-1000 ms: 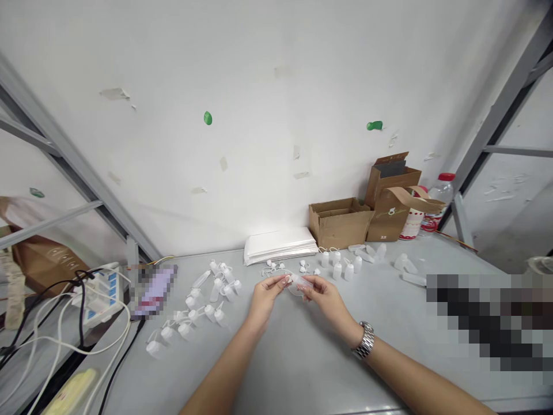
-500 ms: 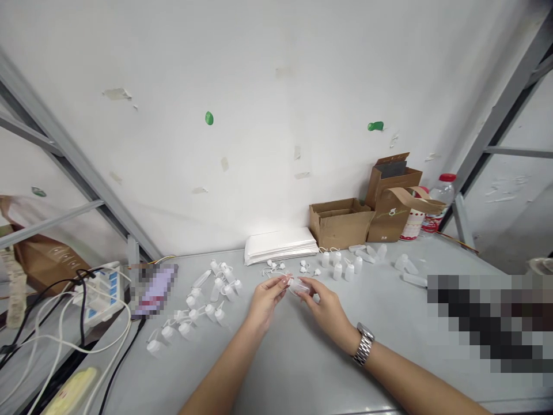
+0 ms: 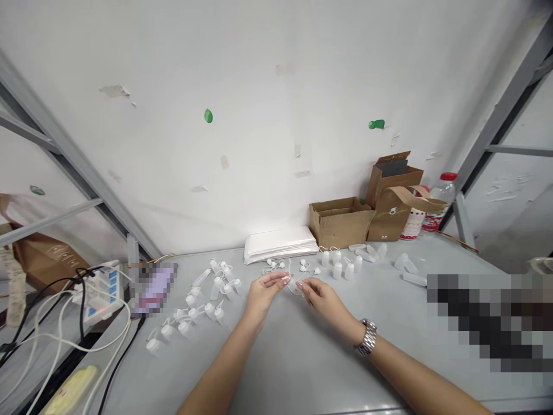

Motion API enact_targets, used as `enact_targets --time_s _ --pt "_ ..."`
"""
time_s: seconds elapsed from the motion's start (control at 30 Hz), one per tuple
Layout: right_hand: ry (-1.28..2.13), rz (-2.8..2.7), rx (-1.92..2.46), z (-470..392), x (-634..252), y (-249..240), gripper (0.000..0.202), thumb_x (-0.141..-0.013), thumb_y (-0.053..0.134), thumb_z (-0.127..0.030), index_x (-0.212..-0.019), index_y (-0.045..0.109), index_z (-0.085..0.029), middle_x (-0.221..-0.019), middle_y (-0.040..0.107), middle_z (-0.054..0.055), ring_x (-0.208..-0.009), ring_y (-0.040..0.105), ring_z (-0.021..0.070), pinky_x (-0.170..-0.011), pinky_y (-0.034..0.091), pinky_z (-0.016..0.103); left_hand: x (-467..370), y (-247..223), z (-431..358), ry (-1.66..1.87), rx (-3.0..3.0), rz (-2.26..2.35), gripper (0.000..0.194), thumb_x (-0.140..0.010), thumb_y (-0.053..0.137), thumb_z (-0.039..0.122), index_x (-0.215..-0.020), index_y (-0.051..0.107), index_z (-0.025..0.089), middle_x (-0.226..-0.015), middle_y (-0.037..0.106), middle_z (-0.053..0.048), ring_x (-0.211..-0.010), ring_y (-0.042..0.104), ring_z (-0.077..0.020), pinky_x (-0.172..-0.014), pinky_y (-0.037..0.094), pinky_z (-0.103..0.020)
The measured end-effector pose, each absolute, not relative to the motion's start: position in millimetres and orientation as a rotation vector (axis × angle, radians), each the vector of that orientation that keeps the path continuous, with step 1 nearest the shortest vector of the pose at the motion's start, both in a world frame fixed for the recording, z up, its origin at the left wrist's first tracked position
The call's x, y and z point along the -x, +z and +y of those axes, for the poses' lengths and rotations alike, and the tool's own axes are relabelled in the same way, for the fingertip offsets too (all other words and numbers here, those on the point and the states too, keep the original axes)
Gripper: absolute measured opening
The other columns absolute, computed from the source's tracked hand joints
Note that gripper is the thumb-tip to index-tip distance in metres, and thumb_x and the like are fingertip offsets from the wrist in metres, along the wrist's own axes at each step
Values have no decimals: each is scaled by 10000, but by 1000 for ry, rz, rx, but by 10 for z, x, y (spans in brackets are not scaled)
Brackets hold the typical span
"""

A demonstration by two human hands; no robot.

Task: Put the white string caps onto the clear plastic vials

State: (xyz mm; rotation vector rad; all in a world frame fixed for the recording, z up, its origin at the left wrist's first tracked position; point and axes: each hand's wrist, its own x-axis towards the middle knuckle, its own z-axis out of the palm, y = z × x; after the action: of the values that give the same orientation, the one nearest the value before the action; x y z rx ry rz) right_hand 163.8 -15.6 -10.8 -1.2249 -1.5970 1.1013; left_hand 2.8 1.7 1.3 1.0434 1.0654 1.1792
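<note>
My left hand [image 3: 266, 291] and my right hand [image 3: 323, 297] meet over the middle of the table, fingertips pinched on a small translucent squeeze bottle [image 3: 292, 285]. A thin white nozzle or strap end sticks up beside my left fingertips. Fingers partly hide the bottle, so how its cap sits is not clear. Just behind lie several loose white caps with straps [image 3: 303, 266]. To the right of these, several small bottles [image 3: 337, 271] stand upright. On the left, several bottles with white caps [image 3: 209, 312] stand in a loose cluster.
A stack of white sheets [image 3: 280, 244] lies against the wall. Beside it are an open cardboard box [image 3: 344, 225], a brown paper bag [image 3: 389, 222] and a red-capped bottle [image 3: 444, 193]. Clear plastic pieces [image 3: 405, 263] lie at right. Cables and a power strip [image 3: 101, 294] occupy the left.
My right hand has shifted slightly right and turned, its fingers now pinching closer to the bottle's top. The bottle has turned, and a thin white piece now points up.
</note>
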Motion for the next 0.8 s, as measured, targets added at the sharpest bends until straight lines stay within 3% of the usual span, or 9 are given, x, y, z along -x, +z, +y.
enact_targets --time_s 0.13,0.33,0.57,0.8 --pt "717 -1723 1249 -207 -1660 -119 212 -831 460 -365 -887 559 -186 -737 601 26 -643 529 156 -616 421 280 -12 9 20 1181 -1048 1071 256 -548 734 296 -751 690 145 -877 705 -100 -886 619 -230 -883 405 -357" --pt "451 -1866 1162 -248 -1670 -124 180 -843 453 -281 -958 553 -185 -849 612 77 -733 556 190 -669 450 325 -15 12 9 1164 -1056 1066 232 -555 733 297 -726 683 149 -899 700 -96 -894 616 -228 -877 406 -348" --pt "622 -1738 1252 -264 -1658 -84 200 -812 502 -351 -884 575 -179 -750 612 42 -636 537 163 -609 445 289 -29 -34 -2 1148 -1050 1038 343 -570 731 288 -878 671 149 -866 705 -101 -866 623 -224 -848 421 -344" --pt "752 -1612 1239 -225 -1622 -122 221 -805 493 -373 -879 570 -180 -742 620 31 -630 532 153 -588 432 269 -105 -66 20 1228 -927 952 246 -581 718 300 -775 699 150 -925 692 -90 -945 578 -211 -913 366 -332"
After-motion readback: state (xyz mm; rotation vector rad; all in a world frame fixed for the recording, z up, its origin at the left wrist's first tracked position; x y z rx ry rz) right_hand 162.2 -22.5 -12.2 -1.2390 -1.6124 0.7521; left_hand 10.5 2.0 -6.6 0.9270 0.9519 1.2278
